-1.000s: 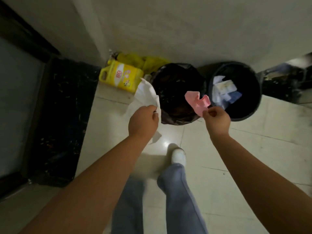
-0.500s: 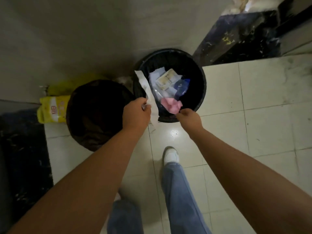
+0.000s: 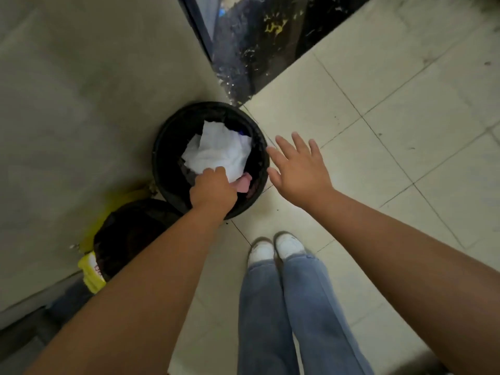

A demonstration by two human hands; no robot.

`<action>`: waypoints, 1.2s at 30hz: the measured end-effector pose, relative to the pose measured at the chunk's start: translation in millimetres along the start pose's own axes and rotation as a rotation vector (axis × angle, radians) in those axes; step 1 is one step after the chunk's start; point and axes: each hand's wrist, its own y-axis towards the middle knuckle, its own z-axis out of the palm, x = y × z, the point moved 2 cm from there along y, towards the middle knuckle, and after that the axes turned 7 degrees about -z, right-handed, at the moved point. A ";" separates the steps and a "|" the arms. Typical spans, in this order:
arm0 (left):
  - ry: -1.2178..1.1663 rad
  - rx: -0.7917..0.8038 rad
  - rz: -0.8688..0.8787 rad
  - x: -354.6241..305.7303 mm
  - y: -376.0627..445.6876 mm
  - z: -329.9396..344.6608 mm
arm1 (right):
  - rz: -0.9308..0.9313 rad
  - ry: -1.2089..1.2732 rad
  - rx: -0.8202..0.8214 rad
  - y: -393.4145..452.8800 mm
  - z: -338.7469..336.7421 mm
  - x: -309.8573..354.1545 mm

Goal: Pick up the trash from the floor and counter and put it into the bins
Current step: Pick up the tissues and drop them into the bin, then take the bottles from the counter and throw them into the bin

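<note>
A round black bin (image 3: pixel 165 147) stands against the wall. Crumpled white paper (image 3: pixel 219 150) fills its top, and a pink scrap (image 3: pixel 243 183) lies at its near edge. My left hand (image 3: pixel 212 190) reaches down into the bin with its fingers curled at the lower edge of the white paper; whether it still grips the paper is hidden. My right hand (image 3: pixel 297 169) hovers just right of the bin's rim, fingers spread and holding nothing. A second black bin (image 3: pixel 127 234) with a dark liner sits to the lower left, partly behind my left forearm.
A yellow jug (image 3: pixel 90 273) lies by the wall behind the second bin. A dark marble ledge (image 3: pixel 251 47) runs from the bin to the upper right. Pale floor tiles (image 3: pixel 378 158) spread right. My two white shoes (image 3: pixel 276 249) stand just in front of the bins.
The pink scrap has left my right hand and lies in the bin; that hand has opened and moved right. My left hand has pushed the white paper down into the bin.
</note>
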 end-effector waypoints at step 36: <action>0.483 -0.468 1.846 -665.8 -822.5 30.1 | 1.674 0.140 -1.270 -916.3 -285.5 -350.9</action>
